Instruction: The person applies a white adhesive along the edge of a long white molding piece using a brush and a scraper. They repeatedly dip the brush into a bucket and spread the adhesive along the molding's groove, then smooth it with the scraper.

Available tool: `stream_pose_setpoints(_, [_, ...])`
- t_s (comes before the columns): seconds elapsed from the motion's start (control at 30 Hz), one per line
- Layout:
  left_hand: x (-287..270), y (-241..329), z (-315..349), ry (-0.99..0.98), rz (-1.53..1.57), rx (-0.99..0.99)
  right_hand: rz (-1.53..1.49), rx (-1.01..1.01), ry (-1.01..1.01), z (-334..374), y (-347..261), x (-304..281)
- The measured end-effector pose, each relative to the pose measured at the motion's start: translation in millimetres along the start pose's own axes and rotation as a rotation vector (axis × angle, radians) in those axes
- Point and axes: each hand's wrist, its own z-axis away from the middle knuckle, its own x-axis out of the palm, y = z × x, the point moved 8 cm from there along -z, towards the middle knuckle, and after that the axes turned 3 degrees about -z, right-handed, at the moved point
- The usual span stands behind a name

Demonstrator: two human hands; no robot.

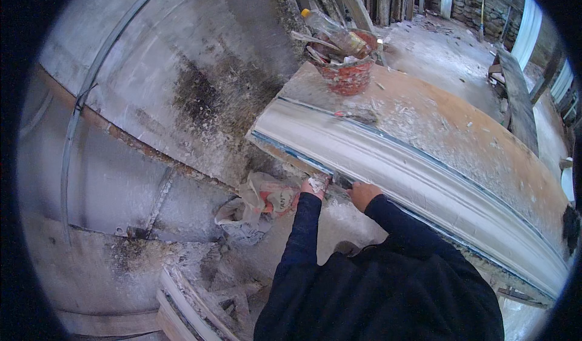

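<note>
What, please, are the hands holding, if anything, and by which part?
The right hand grips a dark tool, apparently by its handle; whether the left hand holds anything is unclear.

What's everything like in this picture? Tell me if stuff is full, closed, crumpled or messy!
Red bucket: stuffed, white-splattered
Plastic bottle: yellow cap on, leaning in the bucket
Bag: crumpled
White moulding: lying lengthwise on the board
Orange-brown board: messy, scattered with white bits
Left hand: white-smeared
Right hand: curled around a small dark tool
</note>
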Motion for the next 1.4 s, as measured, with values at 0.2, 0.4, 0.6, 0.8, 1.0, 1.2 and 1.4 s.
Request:
stream_pose_setpoints(0.2, [-8.0,9.8,0.5,0.007,-0.175,0.016,-0.025,0.107,-0.05,-44.6,-6.6,34.7])
stream_pose_setpoints(0.4, [-14.9,-4.1,-2.6,-0.144,-0.069,-0.328,-0.043,0.188,-0.019,-6.8,5.9,6.8])
stream_pose_setpoints(0.6, [-9.7,-25.1,6.1,-0.082,-0.112,-0.508,0.001,0.403,0.15,41.6,23.8,-0.1])
stream_pose_setpoints(0.8, [0.2,-8.1,2.3,-0.147,-0.135,-0.587,-0.052,0.47,0.215,-11.0,-23.4,27.2])
stream_pose_setpoints(1.0, [5.3,11.6,0.3,-0.186,-0.154,-0.666,-0.124,0.582,0.213,14.9,-19.2,17.7])
stream_pose_setpoints(1.2, [7.7,8.5,-10.3,-0.105,-0.146,-0.557,-0.084,0.554,0.236,-21.5,-32.7,19.6])
stream_pose_setpoints(1.4, [17.9,13.1,-3.6,-0.29,-0.054,-0.629,-0.101,0.56,0.209,18.5,-9.6,17.8])
